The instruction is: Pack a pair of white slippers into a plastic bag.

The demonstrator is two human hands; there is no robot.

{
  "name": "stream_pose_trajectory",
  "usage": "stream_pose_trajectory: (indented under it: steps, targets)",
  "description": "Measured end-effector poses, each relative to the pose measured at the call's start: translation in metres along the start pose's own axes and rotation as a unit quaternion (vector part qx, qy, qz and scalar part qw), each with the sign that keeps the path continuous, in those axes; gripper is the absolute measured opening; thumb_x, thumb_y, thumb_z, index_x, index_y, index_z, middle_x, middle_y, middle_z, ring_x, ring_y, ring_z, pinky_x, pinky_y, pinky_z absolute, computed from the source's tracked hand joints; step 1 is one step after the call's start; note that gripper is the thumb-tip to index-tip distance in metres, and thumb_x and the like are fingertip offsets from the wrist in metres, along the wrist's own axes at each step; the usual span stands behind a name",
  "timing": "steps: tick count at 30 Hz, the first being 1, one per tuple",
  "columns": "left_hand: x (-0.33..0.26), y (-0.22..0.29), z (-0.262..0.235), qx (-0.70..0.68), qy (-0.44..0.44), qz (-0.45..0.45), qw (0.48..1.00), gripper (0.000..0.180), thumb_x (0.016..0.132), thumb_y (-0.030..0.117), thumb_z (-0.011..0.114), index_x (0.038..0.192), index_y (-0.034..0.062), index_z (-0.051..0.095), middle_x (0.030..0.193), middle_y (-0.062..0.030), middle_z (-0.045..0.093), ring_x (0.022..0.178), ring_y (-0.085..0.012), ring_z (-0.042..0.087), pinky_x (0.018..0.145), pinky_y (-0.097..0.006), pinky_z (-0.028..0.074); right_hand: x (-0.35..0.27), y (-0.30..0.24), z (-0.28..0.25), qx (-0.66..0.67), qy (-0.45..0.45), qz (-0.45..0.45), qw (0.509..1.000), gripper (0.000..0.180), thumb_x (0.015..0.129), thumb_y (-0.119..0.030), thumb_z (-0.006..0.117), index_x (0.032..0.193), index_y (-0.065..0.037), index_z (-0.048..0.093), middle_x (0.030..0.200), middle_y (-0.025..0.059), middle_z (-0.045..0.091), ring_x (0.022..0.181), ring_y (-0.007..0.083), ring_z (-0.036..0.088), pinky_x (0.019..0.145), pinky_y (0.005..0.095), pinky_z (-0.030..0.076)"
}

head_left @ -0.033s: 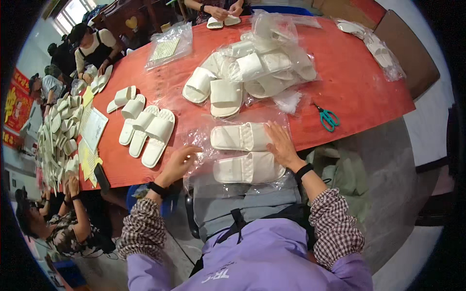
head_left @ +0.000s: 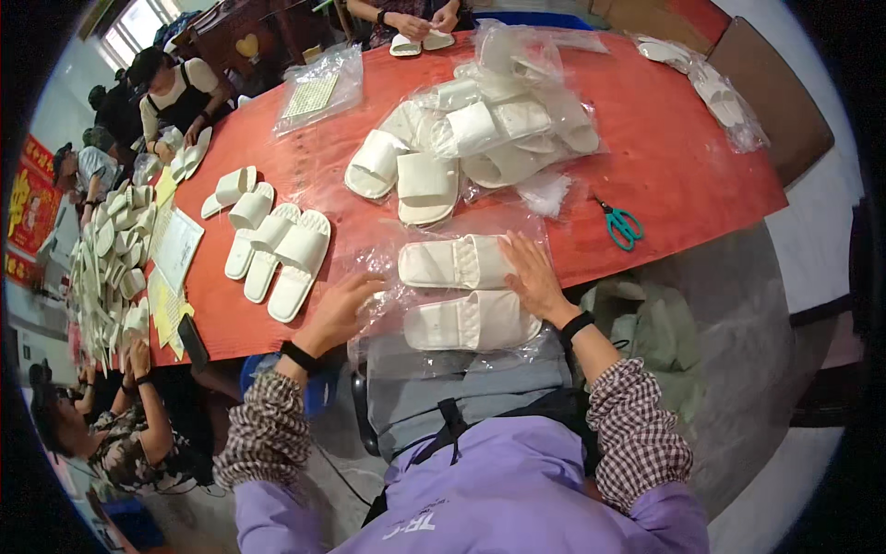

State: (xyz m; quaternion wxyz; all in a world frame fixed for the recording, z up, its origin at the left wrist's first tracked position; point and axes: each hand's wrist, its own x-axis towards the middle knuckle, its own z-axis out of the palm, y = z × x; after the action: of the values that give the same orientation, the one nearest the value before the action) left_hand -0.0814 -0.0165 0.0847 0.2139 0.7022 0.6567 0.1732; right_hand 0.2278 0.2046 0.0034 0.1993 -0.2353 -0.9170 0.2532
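A pair of white slippers [head_left: 472,319] lies side by side in a clear plastic bag [head_left: 378,242] at the table's near edge, toes to the right. My right hand [head_left: 535,277] rests flat with its fingers stretched over the toe end of the farther slipper [head_left: 429,263]. Beside the bag's left end is my left hand [head_left: 340,309], fingers extended toward the plastic and thumb partly hidden; whether it touches the film I cannot tell. Left of it, several loose white slippers [head_left: 300,249] lie in a row.
Bagged white slippers [head_left: 475,129] are heaped beyond my hands. Teal-handled scissors [head_left: 620,226] lie to the right on the red table [head_left: 683,203]. A dense slipper pile [head_left: 115,240] and papers [head_left: 177,245] sit far left. Several people work around the table; one person's hands [head_left: 420,23] handle slippers opposite.
My left hand has shifted slightly and its fingers have straightened out. My right hand stays on the bagged slippers, and the whole view has moved a little.
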Motion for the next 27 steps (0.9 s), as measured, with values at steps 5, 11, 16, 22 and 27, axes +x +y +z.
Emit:
stream_pose_trajectory:
  steps: [5,11,16,22,27]
  targets:
    - [0.051,0.028,0.001,0.150,-0.137,0.252,0.946,0.066,0.081,0.029,0.068,0.141,0.0305,0.043,0.153,-0.0147,0.024,0.140,-0.0368,0.026,0.115,-0.050,0.024,-0.006,-0.001,0.000,-0.001,0.001,0.004,1.000,0.070,0.095,-0.061,0.032,0.148,-0.016,0.032,0.152,0.0168,0.029,0.140,0.0378,0.024,0.115,0.0479,0.016]
    - [0.096,0.045,0.061,0.105,-0.093,0.303,0.943,0.052,0.080,0.027,0.067,0.130,0.0186,0.053,0.147,-0.0186,0.031,0.138,-0.0379,0.028,0.115,-0.051,0.022,-0.005,-0.004,0.001,-0.022,-0.002,-0.006,1.000,0.070,0.095,-0.061,0.030,0.149,-0.016,0.030,0.153,0.0152,0.026,0.142,0.0378,0.018,0.115,0.0487,0.015]
    - [0.116,0.043,0.087,0.012,-0.019,0.320,0.947,0.036,0.082,0.018,0.062,0.116,0.0071,0.061,0.131,-0.0136,0.051,0.131,-0.0327,0.039,0.114,-0.050,0.021,-0.005,-0.003,0.002,-0.030,-0.002,-0.005,1.000,0.074,0.094,-0.063,0.033,0.151,-0.016,0.026,0.156,0.0163,0.019,0.143,0.0397,0.015,0.115,0.0507,0.014]
    - [0.063,0.000,0.066,0.010,-0.008,0.166,0.986,0.034,0.086,0.016,0.055,0.118,0.0063,0.062,0.130,-0.0116,0.055,0.131,-0.0338,0.039,0.115,-0.050,0.020,-0.006,-0.007,0.006,-0.113,-0.008,-0.016,0.993,0.080,0.088,-0.067,0.042,0.150,-0.019,0.027,0.156,0.0196,0.015,0.142,0.0426,0.013,0.115,0.0533,0.011]
    - [-0.020,-0.045,0.042,0.053,0.104,0.005,0.993,0.039,0.077,0.002,0.058,0.116,0.0031,0.063,0.123,-0.0169,0.057,0.119,-0.0380,0.046,0.109,-0.047,0.030,-0.011,-0.014,0.000,-0.159,-0.030,-0.029,0.986,0.089,0.077,-0.073,0.053,0.148,-0.023,0.032,0.155,0.0220,0.015,0.142,0.0449,0.012,0.114,0.0582,0.009]
